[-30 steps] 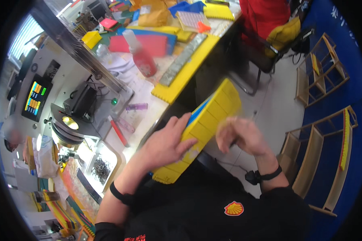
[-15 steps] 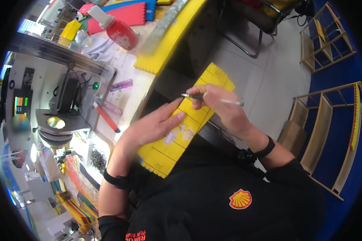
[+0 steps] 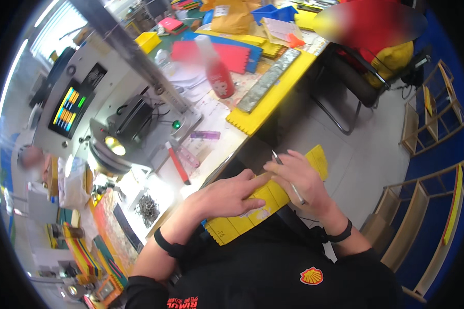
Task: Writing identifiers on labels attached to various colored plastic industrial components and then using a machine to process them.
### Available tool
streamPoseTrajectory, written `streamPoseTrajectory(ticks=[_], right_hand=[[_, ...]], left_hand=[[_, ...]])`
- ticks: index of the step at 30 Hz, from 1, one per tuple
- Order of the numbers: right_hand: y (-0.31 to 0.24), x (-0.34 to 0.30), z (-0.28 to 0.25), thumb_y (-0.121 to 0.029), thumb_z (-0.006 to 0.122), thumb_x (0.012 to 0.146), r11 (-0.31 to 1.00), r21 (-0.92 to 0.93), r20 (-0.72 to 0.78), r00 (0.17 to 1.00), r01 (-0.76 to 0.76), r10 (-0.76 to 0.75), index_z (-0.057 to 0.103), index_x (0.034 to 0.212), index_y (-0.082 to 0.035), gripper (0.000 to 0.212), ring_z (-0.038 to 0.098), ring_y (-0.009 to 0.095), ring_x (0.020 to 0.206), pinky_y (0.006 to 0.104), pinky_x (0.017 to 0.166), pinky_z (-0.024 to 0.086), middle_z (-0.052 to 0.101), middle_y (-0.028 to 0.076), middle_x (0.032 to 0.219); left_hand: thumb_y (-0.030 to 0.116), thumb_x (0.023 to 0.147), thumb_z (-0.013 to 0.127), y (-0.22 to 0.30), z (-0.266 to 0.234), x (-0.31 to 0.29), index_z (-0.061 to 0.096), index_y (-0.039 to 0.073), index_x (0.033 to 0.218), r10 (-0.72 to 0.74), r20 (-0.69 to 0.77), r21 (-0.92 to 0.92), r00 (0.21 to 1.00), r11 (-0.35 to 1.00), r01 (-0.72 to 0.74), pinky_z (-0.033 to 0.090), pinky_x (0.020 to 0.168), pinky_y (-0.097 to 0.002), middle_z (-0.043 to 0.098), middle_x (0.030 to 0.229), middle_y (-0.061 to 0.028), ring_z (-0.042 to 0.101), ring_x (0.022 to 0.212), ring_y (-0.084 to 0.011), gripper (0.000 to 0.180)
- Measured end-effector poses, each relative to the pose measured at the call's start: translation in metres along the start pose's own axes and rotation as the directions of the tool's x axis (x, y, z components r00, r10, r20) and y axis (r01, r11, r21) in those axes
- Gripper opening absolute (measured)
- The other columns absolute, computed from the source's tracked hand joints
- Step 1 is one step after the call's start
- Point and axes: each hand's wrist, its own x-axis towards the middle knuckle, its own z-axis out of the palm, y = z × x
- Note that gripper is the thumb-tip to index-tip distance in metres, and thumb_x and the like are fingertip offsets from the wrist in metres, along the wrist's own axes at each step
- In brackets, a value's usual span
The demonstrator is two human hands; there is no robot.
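Observation:
A long yellow board [image 3: 278, 196] with saw-toothed ends and dark ruled lines lies slanted in front of my body. My left hand [image 3: 229, 196] rests over its upper left edge, thumb stretched across the top face. Some of that hand's fingers are hidden, and it grips the board by that edge. My right hand [image 3: 304, 177] is closed around a slim silver-and-black pen [image 3: 297, 194] above the board's right half. The pen's narrow tip points up and away from the board's surface.
Left of me, the bench holds a red-handled tool [image 3: 178, 164], a purple piece [image 3: 205, 135], a bright tray of small dark parts [image 3: 147, 208] and a lamp-lit machine [image 3: 108, 149]. Beyond stand a red bottle [image 3: 219, 80] and a grey bar [image 3: 269, 80]. Another person [image 3: 368, 23] sits far right near wooden racks [image 3: 423, 206].
The view has swung, showing more of the bench. The board lies flatter, my right hand has turned with the pen, and the pen now slants upward.

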Motion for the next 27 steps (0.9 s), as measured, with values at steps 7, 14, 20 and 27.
streamPoseTrajectory(ticks=[7, 14, 20, 27], right_hand=[[-0.012, -0.029, -0.008, -0.005, 0.08, 0.093, 0.982, -0.117, 0.15, 0.975, -0.148, 0.164, 0.075, 0.122, -0.003, 0.029, 0.073, 0.037, 0.107, 0.0466, 0.098, 0.056, 0.076, 0.017, 0.117], [-0.008, -0.029, -0.001, -0.009, 0.074, 0.1, 0.983, -0.119, 0.025, 0.99, -0.138, 0.142, 0.073, 0.129, -0.003, 0.029, 0.071, 0.036, 0.117, 0.0458, 0.1, 0.056, 0.077, 0.016, 0.125], [-0.017, -0.023, -0.01, -0.008, 0.057, 0.11, 0.885, 0.391, 0.045, 0.966, -0.251, 0.254, 0.071, 0.128, 0.006, 0.027, 0.072, 0.026, 0.084, 0.0349, 0.08, 0.057, 0.077, 0.019, 0.116], [-0.011, -0.036, 0.015, -0.004, 0.062, 0.104, 0.725, 0.556, 0.194, 0.912, -0.407, 0.363, 0.073, 0.127, 0.005, 0.026, 0.074, 0.015, 0.094, 0.0296, 0.087, 0.059, 0.077, 0.013, 0.108]], left_hand=[[0.05, 0.112, 0.056, 0.014, 0.015, -0.002, 0.028, 0.018, 0.173, -0.019, 0.003, 0.101, 1.0, 0.995, 0.018, 0.056, 0.096, -0.0534, 0.055, 0.127, -0.0253, 0.069, 0.102, -0.0486, 0.074], [0.035, 0.104, 0.073, -0.011, 0.014, -0.005, 0.027, 0.003, 0.171, 0.059, -0.032, -0.123, 0.998, 0.99, -0.063, 0.051, 0.105, -0.0451, 0.056, 0.132, -0.0259, 0.064, 0.121, -0.0441, 0.088], [0.038, 0.105, 0.076, -0.008, 0.002, -0.013, 0.028, 0.003, 0.172, -0.08, -0.092, -0.303, 0.993, 0.952, 0.048, 0.047, 0.113, -0.0385, 0.055, 0.148, -0.022, 0.058, 0.136, -0.0335, 0.09], [0.037, 0.104, 0.069, -0.002, 0.004, -0.012, 0.024, 0.002, 0.172, -0.102, -0.083, -0.083, 0.991, 0.992, 0.095, 0.049, 0.112, -0.0429, 0.054, 0.148, -0.0265, 0.061, 0.134, -0.042, 0.089]])
